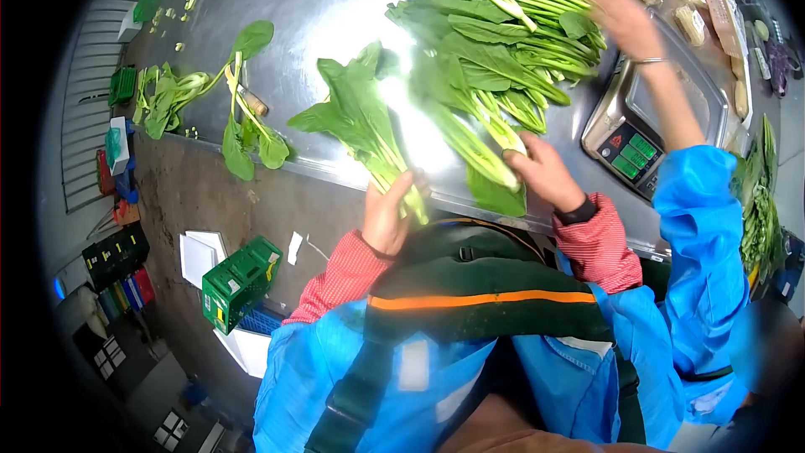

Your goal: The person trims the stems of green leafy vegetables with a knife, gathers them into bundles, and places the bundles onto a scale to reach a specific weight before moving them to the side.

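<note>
My left hand (pixel 387 216) grips the stems of a small bunch of leafy greens (pixel 356 113) at the near edge of the steel table (pixel 293 0). Just to its right, my right hand (pixel 545 172) holds another bunch of greens (pixel 474 147) by the stem end, its leaves lying on the table. A big pile of the same greens (pixel 495 17) covers the table beyond both hands. Both my sleeves are red checked, over a blue apron.
Another person's hand (pixel 625 21), in a blue sleeve, reaches over the pile from the right. A digital scale (pixel 637 130) stands right of my right hand. Loose greens (pixel 201 96) lie at the table's left. A green crate (pixel 239 281) sits on the floor below.
</note>
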Demonstrator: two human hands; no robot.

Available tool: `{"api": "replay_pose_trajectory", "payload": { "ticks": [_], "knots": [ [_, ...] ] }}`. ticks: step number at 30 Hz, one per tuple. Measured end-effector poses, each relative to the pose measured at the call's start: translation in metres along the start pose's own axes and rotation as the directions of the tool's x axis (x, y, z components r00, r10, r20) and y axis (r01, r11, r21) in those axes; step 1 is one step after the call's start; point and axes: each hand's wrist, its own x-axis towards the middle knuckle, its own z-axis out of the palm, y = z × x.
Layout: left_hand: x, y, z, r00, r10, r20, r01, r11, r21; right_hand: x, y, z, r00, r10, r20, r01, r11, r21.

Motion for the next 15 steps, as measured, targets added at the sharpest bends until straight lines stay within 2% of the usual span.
{"api": "replay_pose_trajectory", "payload": {
  "ticks": [1,2,3,5,7,8,11,12,15],
  "knots": [
    [-0.004,0.001,0.003,1.000,-0.019,0.025,0.019,1.000,-0.001,-0.004,-0.021,-0.009,0.978,0.142,0.155,-0.177,0.954,0.243],
    [-0.008,0.003,0.007,0.998,-0.039,0.049,0.039,0.999,-0.001,-0.013,-0.037,0.004,0.996,0.015,0.088,-0.036,0.970,0.242],
    [-0.011,0.002,0.010,0.996,-0.059,0.074,0.059,0.998,0.001,-0.004,-0.011,0.032,0.923,-0.381,-0.054,0.384,0.916,0.116],
    [-0.009,-0.007,0.008,0.981,-0.110,0.160,0.132,0.982,-0.133,-0.011,-0.027,0.063,0.895,-0.440,0.078,0.440,0.835,-0.330],
    [-0.001,-0.015,0.010,0.986,-0.154,0.070,0.162,0.980,-0.114,-0.019,-0.039,0.092,0.931,-0.322,0.173,0.365,0.794,-0.486],
    [0.003,-0.013,0.008,0.986,-0.163,0.031,0.165,0.982,-0.087,-0.019,-0.043,0.094,0.893,-0.408,0.191,0.448,0.768,-0.458],
    [0.009,-0.011,-0.005,0.980,-0.193,-0.054,0.191,0.980,-0.054,-0.005,-0.045,0.068,0.847,-0.496,0.191,0.526,0.726,-0.443],
    [0.011,-0.015,-0.015,0.978,-0.201,-0.059,0.196,0.977,-0.083,0.001,-0.033,0.063,0.918,-0.396,-0.008,0.338,0.795,-0.503],
    [0.005,-0.012,-0.023,0.979,-0.198,-0.055,0.191,0.975,-0.112,0.017,0.008,0.059,0.929,-0.367,-0.040,0.215,0.627,-0.749]
  ]
}}
